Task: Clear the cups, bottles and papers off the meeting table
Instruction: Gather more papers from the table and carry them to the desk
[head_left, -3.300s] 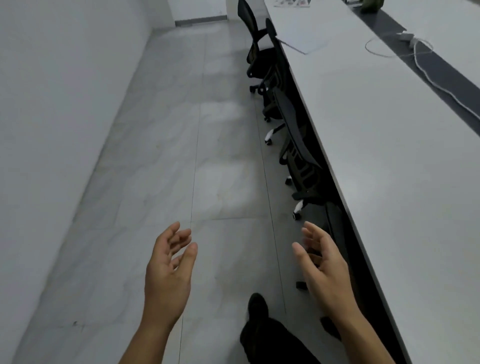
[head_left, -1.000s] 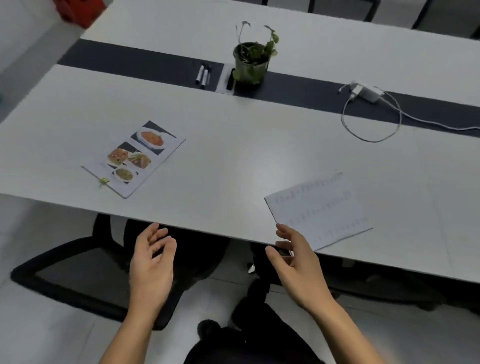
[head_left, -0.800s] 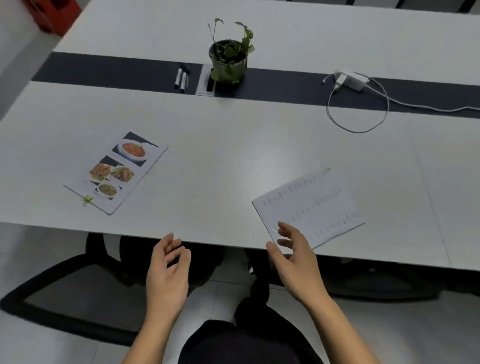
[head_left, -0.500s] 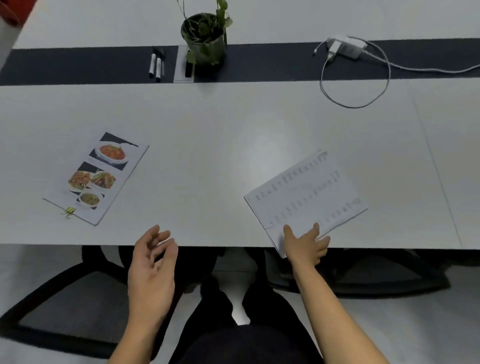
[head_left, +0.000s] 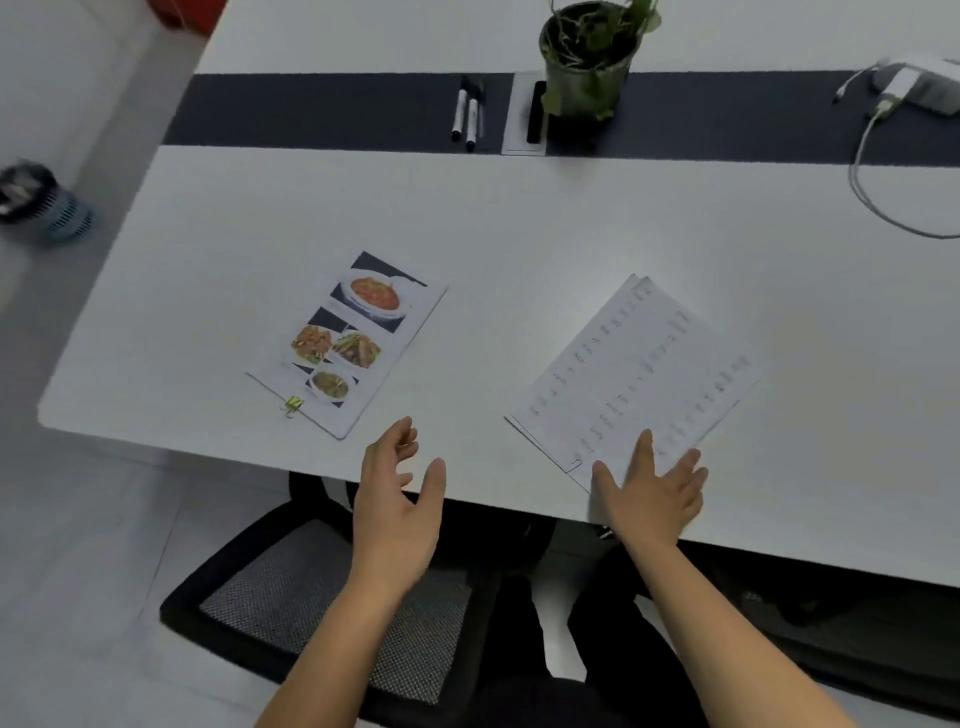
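Slip risk at white desk (head_left: 519, 223) edge
My right grip (head_left: 649, 493), fingers spread, presses the white printed sheets (head_left: 639, 364); left grip (head_left: 397, 499) spread, empty. Dragging flat could spill them over.

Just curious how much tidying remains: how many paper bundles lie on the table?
2. A clipped food-photo sheet lies near the left hand; a printed list lies partly under the right hand. Others may be offscreen.
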